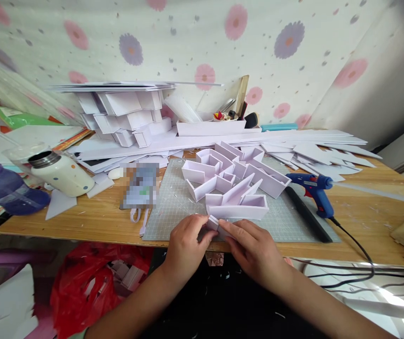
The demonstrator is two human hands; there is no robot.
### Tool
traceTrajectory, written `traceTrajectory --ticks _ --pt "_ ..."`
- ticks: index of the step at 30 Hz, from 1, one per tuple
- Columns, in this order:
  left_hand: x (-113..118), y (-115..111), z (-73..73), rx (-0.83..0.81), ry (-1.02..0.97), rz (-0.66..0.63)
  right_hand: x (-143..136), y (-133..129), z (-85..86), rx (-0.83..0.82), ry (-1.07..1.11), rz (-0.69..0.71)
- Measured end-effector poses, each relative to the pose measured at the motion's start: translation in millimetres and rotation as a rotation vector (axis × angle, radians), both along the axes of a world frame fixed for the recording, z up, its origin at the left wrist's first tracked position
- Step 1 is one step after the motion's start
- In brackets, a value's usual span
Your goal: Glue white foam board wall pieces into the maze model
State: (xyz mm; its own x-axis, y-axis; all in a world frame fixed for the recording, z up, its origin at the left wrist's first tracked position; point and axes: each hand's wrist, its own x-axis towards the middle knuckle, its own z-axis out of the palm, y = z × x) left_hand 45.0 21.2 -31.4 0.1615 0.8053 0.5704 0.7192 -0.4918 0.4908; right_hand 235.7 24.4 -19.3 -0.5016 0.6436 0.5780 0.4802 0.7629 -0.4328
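Between my two hands, at the front edge of the grey cutting mat (166, 207), is a small white foam-board piece (213, 222). The fingers and thumb of my left hand (188, 240) pinch its left end. My right hand (253, 247) grips the other end, its fingers covering much of it. Just beyond my fingertips stands a white foam-board structure (237, 209) with thin upright walls, made of several angled open sections. A blue hot glue gun (315, 188) rests at the right, beside a black bar (308, 214) lying across the mat's right side.
White board boxes (127, 110) are stacked at the back left, with long strips (195, 142) before them. Board offcuts (322, 157) lie back right. A cream bottle (64, 174), a purple bottle (7, 188) and a blurred phone (141, 186) are left. A red bag (85, 278) hangs below the table edge.
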Motion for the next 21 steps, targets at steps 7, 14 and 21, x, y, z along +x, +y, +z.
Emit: traceTrajectory --ticks 7,14,21 --pt "-1 2 0.8 -0.045 -0.003 0.011 0 1 0.0 0.023 -0.004 0.021" --pt "2 -2 5.2 -0.032 0.000 0.024 0 -1 1.3 0.023 -0.037 0.017" --pt "-25 5 15.6 0.018 0.053 0.117 6 -5 5.7 -0.029 -0.159 0.047"
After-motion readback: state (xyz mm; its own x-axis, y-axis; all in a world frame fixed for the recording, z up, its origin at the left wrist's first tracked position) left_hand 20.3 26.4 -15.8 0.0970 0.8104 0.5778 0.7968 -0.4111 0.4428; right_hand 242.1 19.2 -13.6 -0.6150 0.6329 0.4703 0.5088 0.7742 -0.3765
